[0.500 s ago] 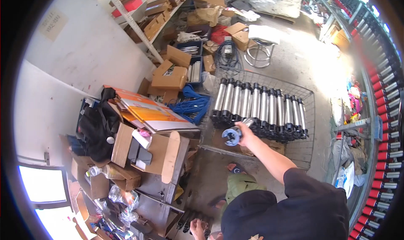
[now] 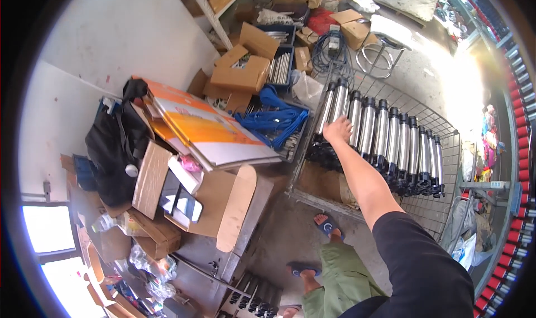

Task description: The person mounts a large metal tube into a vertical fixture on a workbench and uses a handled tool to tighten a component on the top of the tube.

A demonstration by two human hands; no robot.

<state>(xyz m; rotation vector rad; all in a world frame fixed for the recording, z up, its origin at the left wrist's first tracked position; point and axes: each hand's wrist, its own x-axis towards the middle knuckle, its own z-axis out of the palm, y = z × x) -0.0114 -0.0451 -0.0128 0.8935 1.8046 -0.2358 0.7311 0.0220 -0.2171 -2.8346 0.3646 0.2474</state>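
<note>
In the wire basket (image 2: pixel 385 86), a row of silver metal cylinders (image 2: pixel 368 125) with black end fittings lies side by side. My right hand (image 2: pixel 338 130) is at the left end of this row. Its fingers are curled round the lower part of one silver cylinder (image 2: pixel 339 101), and the hand hides that cylinder's near end. At the lower edge only a small blurred patch of my left hand (image 2: pixel 289 311) shows, beside black-ended cylinders (image 2: pixel 254 298) on a low level; its fingers cannot be made out.
A workbench (image 2: pixel 254 217) on the left bears an open carton (image 2: pixel 209 203) and flat printed cardboard (image 2: pixel 206 128). Blue straps (image 2: pixel 273 120) lie by the basket's left side. A stool (image 2: pixel 391 33) stands behind it. Racks of red-ended cylinders (image 2: pixel 505 251) line the right.
My right hand has carried a cylinder with a grey-blue end forward from the basket's near edge onto the row. The view has shifted, and my left hand has mostly dropped out of sight.
</note>
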